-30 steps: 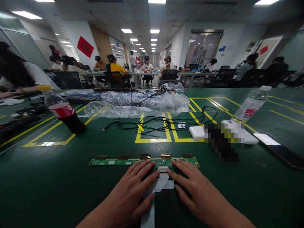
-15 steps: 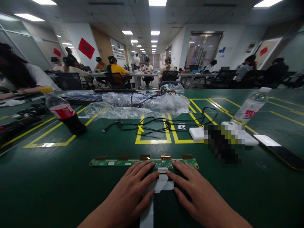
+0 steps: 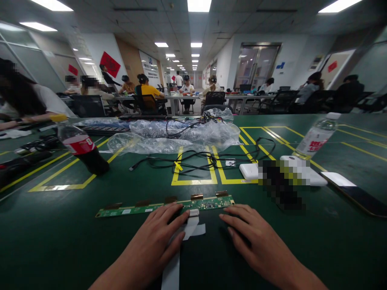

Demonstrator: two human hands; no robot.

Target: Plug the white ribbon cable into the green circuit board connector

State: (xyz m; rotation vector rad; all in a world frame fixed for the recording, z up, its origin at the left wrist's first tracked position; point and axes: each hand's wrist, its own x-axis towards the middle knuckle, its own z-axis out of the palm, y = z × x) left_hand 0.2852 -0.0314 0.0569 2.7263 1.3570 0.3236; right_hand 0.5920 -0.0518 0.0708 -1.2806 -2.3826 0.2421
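A long, narrow green circuit board with several copper-brown tabs along its far edge lies slightly slanted on the table before me. A white flat ribbon cable meets its near edge at a white connector and runs down toward me. My left hand rests open over the board's middle, its index fingertip beside the connector and its thumb at the cable's folded part. My right hand is open and holds nothing, its fingertips just below the board's right end; whether they touch it I cannot tell.
Black cables and crumpled clear plastic wrap lie beyond the board. A cola bottle stands left. On the right are a clear bottle, a white case and a phone. Several people sit at farther tables.
The board and cable have shifted left, and the board's right end has swung away from me. My right hand has come off the connector and moved right; my left hand moved slightly left.
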